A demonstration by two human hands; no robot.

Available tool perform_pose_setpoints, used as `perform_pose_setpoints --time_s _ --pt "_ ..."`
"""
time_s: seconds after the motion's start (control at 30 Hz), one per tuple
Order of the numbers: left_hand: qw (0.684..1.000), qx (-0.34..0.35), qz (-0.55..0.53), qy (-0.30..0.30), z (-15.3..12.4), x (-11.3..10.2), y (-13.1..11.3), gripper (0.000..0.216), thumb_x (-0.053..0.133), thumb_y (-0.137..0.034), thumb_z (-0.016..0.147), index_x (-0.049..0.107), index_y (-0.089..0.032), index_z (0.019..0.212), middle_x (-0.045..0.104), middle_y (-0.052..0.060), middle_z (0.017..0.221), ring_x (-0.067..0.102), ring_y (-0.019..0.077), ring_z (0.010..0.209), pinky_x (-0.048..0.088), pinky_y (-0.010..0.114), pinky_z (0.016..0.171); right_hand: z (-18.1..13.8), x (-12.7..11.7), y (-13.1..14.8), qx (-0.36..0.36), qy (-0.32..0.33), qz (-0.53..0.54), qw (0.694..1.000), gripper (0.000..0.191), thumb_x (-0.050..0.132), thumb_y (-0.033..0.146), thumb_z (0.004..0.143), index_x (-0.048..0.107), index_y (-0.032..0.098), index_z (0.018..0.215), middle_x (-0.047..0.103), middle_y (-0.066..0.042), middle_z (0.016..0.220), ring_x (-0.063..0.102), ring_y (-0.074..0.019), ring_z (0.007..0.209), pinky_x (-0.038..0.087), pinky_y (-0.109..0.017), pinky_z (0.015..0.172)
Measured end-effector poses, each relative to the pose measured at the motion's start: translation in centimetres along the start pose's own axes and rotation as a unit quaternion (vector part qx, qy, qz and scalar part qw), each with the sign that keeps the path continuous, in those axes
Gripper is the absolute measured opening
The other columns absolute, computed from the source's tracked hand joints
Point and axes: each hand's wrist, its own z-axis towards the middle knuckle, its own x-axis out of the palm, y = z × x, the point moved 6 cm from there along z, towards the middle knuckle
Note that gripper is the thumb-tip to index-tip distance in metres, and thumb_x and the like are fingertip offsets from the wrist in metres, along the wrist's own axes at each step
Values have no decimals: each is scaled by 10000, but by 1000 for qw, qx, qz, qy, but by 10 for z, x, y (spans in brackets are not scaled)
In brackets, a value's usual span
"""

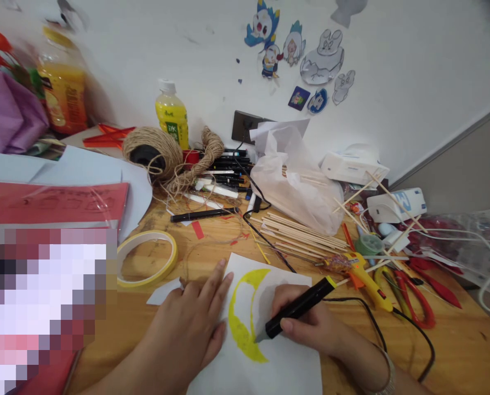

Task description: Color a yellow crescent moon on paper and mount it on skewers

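Right hand [313, 330]: clamped on a black marker [298, 308], with the barrel pinched between thumb and fingers and the yellow-ended tail tilted up and to the right. Left hand [191, 315]: laid palm down, gripping nothing, fingers extended and close together, with thumb and fingertips at the left side of a white sheet [296, 373]. That sheet lay flat on the wooden table [117, 351], directly in front of the person, and bore a yellow crescent [237, 326] between the two hands. The marker's nib was at the lower inner edge of the crescent; actual contact could not be confirmed. Status of coloring: the outline, the upper tip and the outer left band were yellow, and the lower part was filled, though patchily; a white area inside the upper middle was bare. Judged by coverage, more than half was complete. Beyond the left hand were a paper scrap [163, 292] and a roll of tape [170, 267]. To the right lay a yellow glue gun [368, 280]. Farther back were thin wooden sticks [306, 233], a second marker [204, 214], a ball of twine [166, 144] and a yellow-filled bottle [171, 112], with stickers [323, 63] on the wall behind.
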Motion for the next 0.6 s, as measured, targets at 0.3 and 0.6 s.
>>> perform_pose_setpoints --time_s 0.3,0.6 --pt "1000 5 7 -4 0 1 -1 590 409 -213 852 358 -141 1436 345 201 1488 639 297 946 548 435 701 4 2 6 -14 15 -20 1000 281 598 425 883 654 154 833 633 -49 750 579 -152 677 456 -257 632" --pt "1000 7 9 11 1 -2 -2 583 390 -205 855 363 -140 1434 350 204 1485 636 293 945 546 435 711 -2 -1 -11 35 -9 42 998 362 603 527 843 612 169 788 581 -24 695 539 -144 621 446 -250 563"
